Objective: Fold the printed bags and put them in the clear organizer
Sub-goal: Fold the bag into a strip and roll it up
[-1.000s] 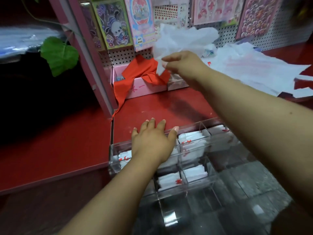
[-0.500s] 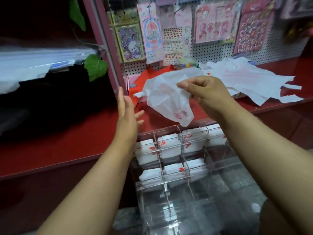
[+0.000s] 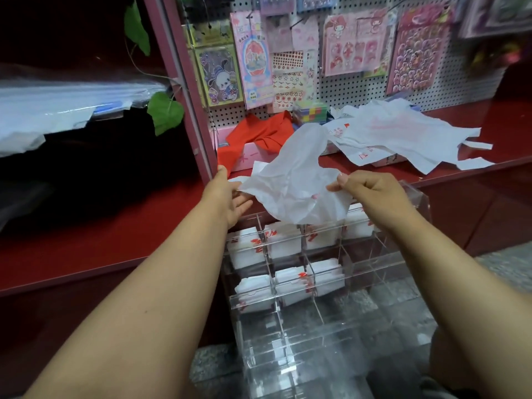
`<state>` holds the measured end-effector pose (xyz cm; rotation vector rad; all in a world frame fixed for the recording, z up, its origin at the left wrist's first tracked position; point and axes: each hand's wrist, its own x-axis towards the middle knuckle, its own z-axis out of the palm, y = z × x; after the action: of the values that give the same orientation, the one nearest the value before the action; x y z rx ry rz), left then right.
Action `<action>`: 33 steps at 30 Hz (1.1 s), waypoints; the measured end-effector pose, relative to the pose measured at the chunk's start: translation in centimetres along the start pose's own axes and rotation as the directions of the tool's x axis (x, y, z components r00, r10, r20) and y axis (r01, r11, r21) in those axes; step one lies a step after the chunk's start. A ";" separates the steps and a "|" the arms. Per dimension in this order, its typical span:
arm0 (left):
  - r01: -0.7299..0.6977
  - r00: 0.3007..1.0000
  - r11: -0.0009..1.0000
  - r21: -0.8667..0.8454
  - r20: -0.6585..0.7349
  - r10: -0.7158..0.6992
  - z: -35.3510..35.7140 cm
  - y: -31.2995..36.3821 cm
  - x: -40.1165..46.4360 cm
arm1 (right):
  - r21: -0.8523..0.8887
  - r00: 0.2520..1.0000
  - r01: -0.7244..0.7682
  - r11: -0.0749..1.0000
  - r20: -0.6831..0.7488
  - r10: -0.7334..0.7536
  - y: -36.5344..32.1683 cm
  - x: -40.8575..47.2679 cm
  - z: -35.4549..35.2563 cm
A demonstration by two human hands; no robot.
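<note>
— Hands doing what?
— Left hand [image 3: 230, 197] and right hand [image 3: 371, 194] are each pinching an edge of a white bag [image 3: 290, 180], holding it in the air above the organizer [image 3: 374, 266].
— Other bags?
— Loose pile [image 3: 403, 133] is lying far right on the bench [image 3: 503, 122]; folded ones [image 3: 288, 243] are sitting in the far compartments.

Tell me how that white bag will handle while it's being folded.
Likely floppy: the white bag sags crumpled between the left hand and right hand. Probably light, since fingertip pinches carry it. Its thin film may slip or spring open.
</note>
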<state>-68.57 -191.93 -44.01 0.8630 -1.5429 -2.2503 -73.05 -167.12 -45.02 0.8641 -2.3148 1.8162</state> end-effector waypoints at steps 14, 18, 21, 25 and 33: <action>-0.373 0.860 0.928 -0.018 -0.382 0.338 -7.7 1.1 -4.3 | -0.748 0.893 0.419 0.514 0.238 -0.382 3.3 -0.6 -1.3; -0.304 0.873 0.952 0.029 -0.391 0.291 -8.9 -0.9 -4.1 | -0.706 0.879 0.454 0.543 0.257 -0.401 3.0 -0.9 -1.1; -0.236 0.905 0.966 0.101 -0.338 0.256 -9.9 -2.5 -4.1 | -0.674 0.940 0.313 0.669 0.319 -0.118 2.2 -1.5 -0.9; -0.160 0.982 0.961 0.226 -0.059 0.177 -10.6 -3.2 -5.5 | -0.367 0.954 -0.012 0.930 0.275 0.121 1.3 -1.7 -0.4; -0.245 0.931 0.721 0.648 0.366 -0.012 -12.0 -3.2 -7.8 | 0.031 0.908 -0.322 0.946 0.294 0.300 0.0 -0.7 2.0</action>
<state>-54.72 -195.46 -47.47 0.4887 -2.6094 -1.7771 -71.95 -168.72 -45.91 0.8576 -2.7124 2.0358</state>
